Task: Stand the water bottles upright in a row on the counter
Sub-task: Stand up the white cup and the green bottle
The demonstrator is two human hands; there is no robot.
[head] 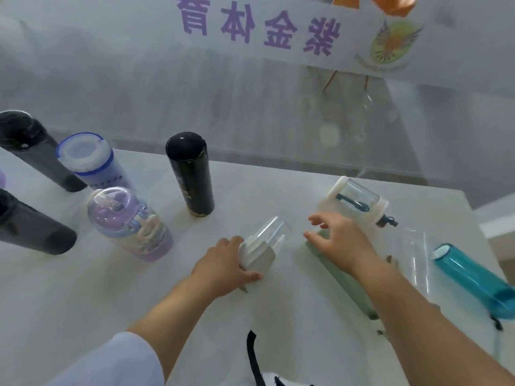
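Note:
On the white counter (278, 316), my left hand (225, 267) grips the white lid end of a clear bottle (267, 240) that lies on its side. My right hand (338, 240) hovers open, fingers spread, over a pale green bottle (344, 280) lying flat. A clear bottle with white ends and a teal piece inside (356, 200) lies on its side behind it. A teal bottle (473, 277) lies at the right edge. Upright stand a black flask (192, 174), a purple cartoon bottle (128, 221), a blue-lidded bottle (89, 160) and two dark grey bottles (36, 149) (30, 224).
A frosted glass wall with purple characters (256, 23) runs behind the counter. A clear flat plastic piece (415, 254) lies between the green and teal bottles. A black strap (253, 355) hangs at the near edge. The counter's right edge is close to the teal bottle.

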